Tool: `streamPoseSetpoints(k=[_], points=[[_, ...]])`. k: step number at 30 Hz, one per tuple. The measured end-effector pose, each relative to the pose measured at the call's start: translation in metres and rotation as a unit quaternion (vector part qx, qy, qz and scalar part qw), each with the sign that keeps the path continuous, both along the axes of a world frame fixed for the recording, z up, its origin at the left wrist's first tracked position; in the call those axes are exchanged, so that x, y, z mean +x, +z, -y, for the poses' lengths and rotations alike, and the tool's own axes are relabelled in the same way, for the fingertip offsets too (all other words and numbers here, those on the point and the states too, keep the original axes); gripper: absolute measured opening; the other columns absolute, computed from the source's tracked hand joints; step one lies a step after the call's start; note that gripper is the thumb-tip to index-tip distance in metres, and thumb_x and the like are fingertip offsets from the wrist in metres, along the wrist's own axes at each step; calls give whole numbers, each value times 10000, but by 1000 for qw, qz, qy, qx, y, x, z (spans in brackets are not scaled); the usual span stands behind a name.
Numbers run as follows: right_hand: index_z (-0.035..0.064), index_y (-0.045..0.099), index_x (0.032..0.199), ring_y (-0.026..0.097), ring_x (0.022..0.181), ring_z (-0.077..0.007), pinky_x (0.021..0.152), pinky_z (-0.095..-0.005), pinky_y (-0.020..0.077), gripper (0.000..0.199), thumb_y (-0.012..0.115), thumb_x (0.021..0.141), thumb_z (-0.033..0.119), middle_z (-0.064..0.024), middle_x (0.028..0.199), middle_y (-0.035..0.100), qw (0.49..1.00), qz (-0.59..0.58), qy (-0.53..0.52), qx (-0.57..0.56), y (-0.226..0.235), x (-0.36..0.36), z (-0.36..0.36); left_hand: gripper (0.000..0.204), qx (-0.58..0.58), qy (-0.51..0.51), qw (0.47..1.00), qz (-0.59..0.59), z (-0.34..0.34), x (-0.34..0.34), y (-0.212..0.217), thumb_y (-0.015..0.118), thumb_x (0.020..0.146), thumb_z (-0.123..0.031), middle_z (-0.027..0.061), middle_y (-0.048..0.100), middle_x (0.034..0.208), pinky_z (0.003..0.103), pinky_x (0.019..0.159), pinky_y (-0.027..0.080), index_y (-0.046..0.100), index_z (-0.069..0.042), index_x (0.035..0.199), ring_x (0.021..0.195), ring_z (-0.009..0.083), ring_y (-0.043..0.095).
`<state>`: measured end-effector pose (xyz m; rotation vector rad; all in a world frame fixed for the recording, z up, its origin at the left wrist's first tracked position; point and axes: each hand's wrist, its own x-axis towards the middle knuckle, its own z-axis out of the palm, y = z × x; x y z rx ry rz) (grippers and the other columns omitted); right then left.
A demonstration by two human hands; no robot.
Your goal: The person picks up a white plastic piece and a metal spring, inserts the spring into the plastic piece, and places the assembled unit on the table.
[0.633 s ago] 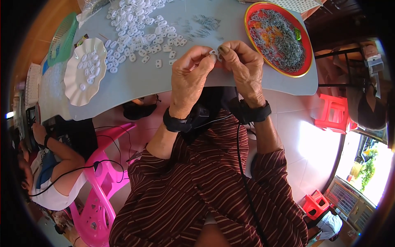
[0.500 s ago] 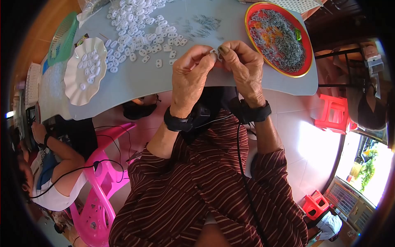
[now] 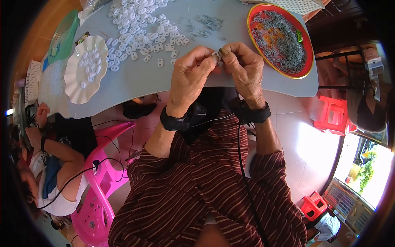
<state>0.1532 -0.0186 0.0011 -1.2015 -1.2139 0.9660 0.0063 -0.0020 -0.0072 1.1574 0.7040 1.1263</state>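
— What's around the pale blue table (image 3: 135,80)?
— A pink plastic chair (image 3: 103,181) at left, red plastic stools (image 3: 334,116) at right on a pale tiled floor (image 3: 304,148).
— Light?
— Bright daylight through a window (image 3: 364,171) at lower right.

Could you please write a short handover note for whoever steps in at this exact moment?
Left hand and right hand pinch one small white plastic piece between their fingertips, above the table edge.
Loose white pieces lie spread on the table; some sit in the white scalloped dish.
Small grey parts fill the red plate.
Most white pieces lie outside the dish.
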Motion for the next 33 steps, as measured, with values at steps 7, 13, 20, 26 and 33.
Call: streamPoseSetpoints(k=[7, 13, 20, 26, 33], points=[[-8, 631, 855, 453, 586, -35, 529, -199, 385, 170, 640, 886, 159, 18, 640, 564, 999, 37, -6, 11, 4, -1, 0, 126, 40, 66, 997, 7, 7, 10, -4, 560, 920, -95, 27, 592, 779, 218, 706, 436, 613, 19, 926, 734, 90, 548], [-2, 629, 846, 443, 584, -30, 531, -194, 379, 163, 628, 896, 153, 24, 634, 553, 999, 48, 12, 12, 8, 2, -2, 132, 54, 55, 997, 1, 1, 8, -6, 572, 919, -115, -9, 578, 733, 188, 613, 397, 601, 11, 892, 684, 38, 508], [-6, 628, 848, 444, 588, -26, 534, -184, 372, 182, 629, 902, 168, 39, 634, 535, 997, -68, 45, 2, 7, 1, -1, 129, 25, 33, 999, 11, 8, -1, 0, 576, 912, -111, 1, 604, 755, 189, 633, 408, 610, 13, 911, 702, 46, 536], [-10, 630, 851, 450, 595, -25, 528, -186, 371, 153, 636, 894, 137, 33, 657, 561, 998, 24, 50, 3, 6, 1, -1, 134, 24, 20, 999, -23, 4, -4, -4, 590, 905, -120, -16, 569, 728, 176, 561, 378, 600, 14, 911, 650, 30, 487], [-14, 636, 867, 517, 618, -45, 551, -206, 423, 145, 632, 896, 128, -4, 678, 612, 998, 41, 50, 22, 13, -2, -2, 128, 84, 63, 994, -22, 5, 3, -5, 594, 911, -129, -44, 517, 679, 174, 491, 316, 593, -1, 895, 595, 5, 399]])
